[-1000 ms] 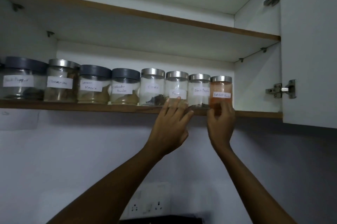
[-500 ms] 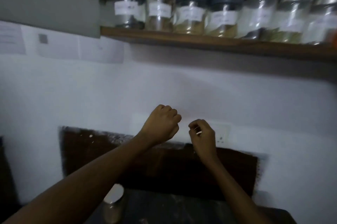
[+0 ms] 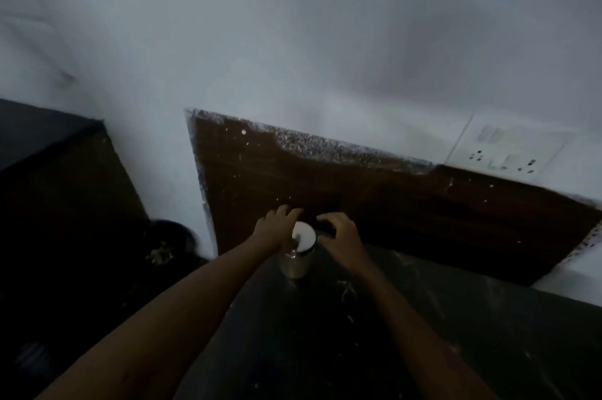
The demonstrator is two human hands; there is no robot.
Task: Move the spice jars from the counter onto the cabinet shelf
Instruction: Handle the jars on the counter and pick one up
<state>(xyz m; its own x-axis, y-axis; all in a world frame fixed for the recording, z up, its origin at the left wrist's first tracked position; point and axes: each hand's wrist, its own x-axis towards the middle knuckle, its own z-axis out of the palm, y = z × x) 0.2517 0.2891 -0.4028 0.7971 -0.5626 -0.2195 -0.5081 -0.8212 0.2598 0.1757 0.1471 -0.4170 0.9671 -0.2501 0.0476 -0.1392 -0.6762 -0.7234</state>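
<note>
One spice jar (image 3: 297, 261) with a shiny metal lid stands upright on the dark counter (image 3: 374, 334), close to the back wall. My left hand (image 3: 275, 230) rests against the lid's left side, fingers curled around its rim. My right hand (image 3: 340, 235) hovers just to the right of the lid with its fingers spread and curved, perhaps touching the edge. The cabinet shelf and its row of jars are out of view above.
A dark wooden backsplash panel (image 3: 391, 197) runs behind the jar. A white socket plate (image 3: 508, 152) sits on the wall at the right. A dark round object (image 3: 169, 243) and a dark block (image 3: 49, 152) lie to the left.
My view has dropped from the shelf to the counter. Both hands came down from the shelf jars and now close in on the lone jar on the counter.
</note>
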